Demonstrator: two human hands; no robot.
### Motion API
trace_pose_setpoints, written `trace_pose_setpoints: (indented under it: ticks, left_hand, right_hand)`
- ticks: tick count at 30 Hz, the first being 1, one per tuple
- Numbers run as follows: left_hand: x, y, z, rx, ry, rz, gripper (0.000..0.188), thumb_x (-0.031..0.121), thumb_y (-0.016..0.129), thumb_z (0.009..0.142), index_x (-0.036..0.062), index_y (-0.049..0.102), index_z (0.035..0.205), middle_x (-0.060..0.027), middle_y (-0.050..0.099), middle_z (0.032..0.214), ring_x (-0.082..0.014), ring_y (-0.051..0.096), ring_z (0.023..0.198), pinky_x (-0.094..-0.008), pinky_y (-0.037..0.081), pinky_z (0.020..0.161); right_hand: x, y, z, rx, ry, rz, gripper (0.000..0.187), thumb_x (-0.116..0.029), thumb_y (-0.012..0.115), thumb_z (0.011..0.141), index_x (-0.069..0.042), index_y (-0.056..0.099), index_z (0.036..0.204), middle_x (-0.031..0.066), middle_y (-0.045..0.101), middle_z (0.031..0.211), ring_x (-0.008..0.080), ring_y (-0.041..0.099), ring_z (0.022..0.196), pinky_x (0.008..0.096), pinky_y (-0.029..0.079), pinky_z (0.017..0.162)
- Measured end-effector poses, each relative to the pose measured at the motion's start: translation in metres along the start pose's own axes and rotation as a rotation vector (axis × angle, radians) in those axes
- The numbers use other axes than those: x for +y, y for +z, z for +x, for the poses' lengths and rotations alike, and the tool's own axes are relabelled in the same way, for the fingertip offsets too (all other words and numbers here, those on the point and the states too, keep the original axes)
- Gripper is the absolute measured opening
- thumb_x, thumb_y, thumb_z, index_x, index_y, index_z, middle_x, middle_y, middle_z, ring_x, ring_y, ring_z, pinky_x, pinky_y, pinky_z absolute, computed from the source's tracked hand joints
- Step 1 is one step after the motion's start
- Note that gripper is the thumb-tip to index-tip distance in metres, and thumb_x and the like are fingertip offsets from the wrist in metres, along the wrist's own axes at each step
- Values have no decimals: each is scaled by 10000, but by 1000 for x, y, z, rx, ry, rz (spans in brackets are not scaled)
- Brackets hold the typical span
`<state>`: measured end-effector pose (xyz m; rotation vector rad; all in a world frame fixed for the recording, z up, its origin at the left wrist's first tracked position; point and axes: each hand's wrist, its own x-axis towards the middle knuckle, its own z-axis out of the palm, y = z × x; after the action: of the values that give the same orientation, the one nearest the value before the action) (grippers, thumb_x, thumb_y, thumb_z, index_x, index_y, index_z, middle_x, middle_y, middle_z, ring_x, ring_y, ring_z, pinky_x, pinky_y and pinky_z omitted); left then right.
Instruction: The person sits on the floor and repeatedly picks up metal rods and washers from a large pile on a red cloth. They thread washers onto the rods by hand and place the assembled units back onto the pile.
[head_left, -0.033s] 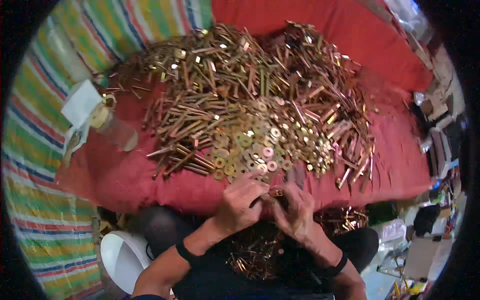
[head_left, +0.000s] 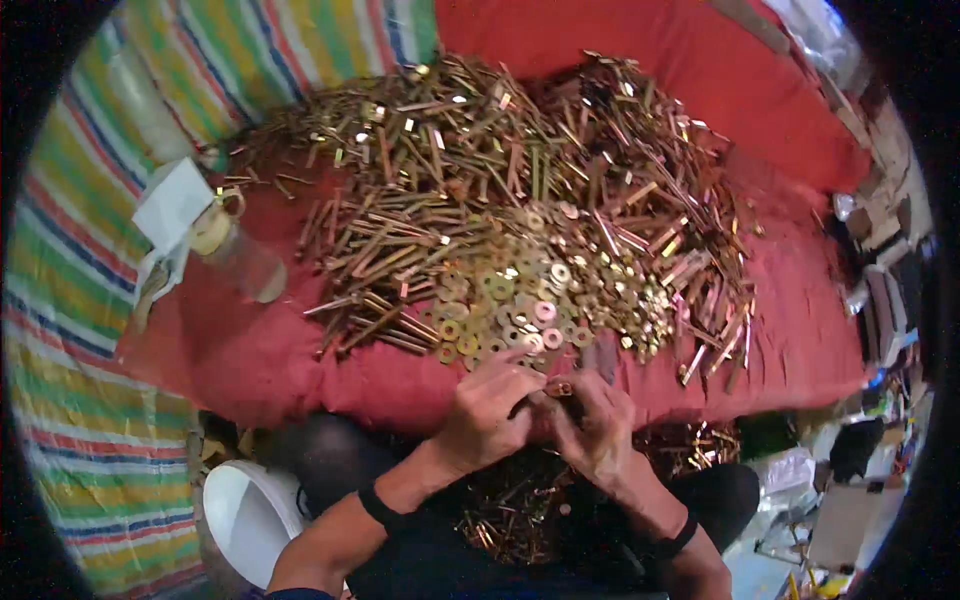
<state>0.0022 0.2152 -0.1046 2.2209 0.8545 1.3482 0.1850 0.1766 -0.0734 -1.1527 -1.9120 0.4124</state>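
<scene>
My left hand (head_left: 495, 405) and my right hand (head_left: 597, 425) meet at the front edge of the red cloth, both closed with fingertips pinched together. A small brass-coloured metal fastener (head_left: 562, 389) shows at the fingers of my right hand; its exact kind is too blurred to tell. Whatever my left fingers grip is hidden. Just beyond the hands lies a heap of flat round washers (head_left: 505, 320). Small nuts (head_left: 645, 310) are piled to its right. Long bolts (head_left: 385, 240) spread around and behind them in a large mound.
A clear jar with a yellowish lid (head_left: 210, 232) and a white box (head_left: 172, 205) are at the left. More bolts (head_left: 515, 515) lie below my hands, between my legs. A white bucket (head_left: 235, 520) stands by my left leg. Striped sheeting (head_left: 90, 330) borders the left side.
The whole scene sits slightly farther right and lower in the picture. My hands stay together, with the small fastener at my right fingers.
</scene>
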Motion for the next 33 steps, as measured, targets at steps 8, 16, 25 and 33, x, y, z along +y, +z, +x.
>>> trace_pose_setpoints:
  ticks: [8, 16, 25, 33]
  left_hand:
    - [13, 8, 0, -5, -16, 163, 220, 108, 813, 808, 30, 705, 984, -139, 722, 926, -359, 730, 974, -482, 579, 969]
    - [17, 29, -24, -115, 138, 47, 217, 101, 651, 827, -7, 620, 1013, -155, 616, 1013, -348, 684, 962, -457, 576, 858]
    - [21, 41, -30, -296, -173, -644, 272, 122, 559, 953, 2, 670, 1170, -178, 708, 1164, -328, 672, 1121, -472, 500, 1001]
    - [18, 28, -25, -331, 21, -293, 367, 129, 591, 927, 9, 696, 1258, -176, 704, 1243, -314, 669, 1182, -451, 513, 1036]
  right_hand:
    - [-25, -83, 48, -138, 586, 202, 220, 18, 788, 853, 21, 765, 1071, 60, 753, 924, 129, 695, 822, 296, 556, 727]
    - [-33, -24, 112, -227, 33, 5, 233, 29, 826, 805, -8, 767, 1027, 97, 749, 929, 191, 723, 791, 303, 561, 662]
    - [-42, 93, 139, -677, -740, -474, 595, -60, 649, 848, 133, 544, 1401, 295, 611, 1366, 337, 707, 1096, 394, 634, 843]
    - [0, 125, 110, -517, -922, -771, 618, -154, 581, 854, 55, 515, 1432, 243, 542, 1385, 296, 599, 1185, 391, 537, 967]
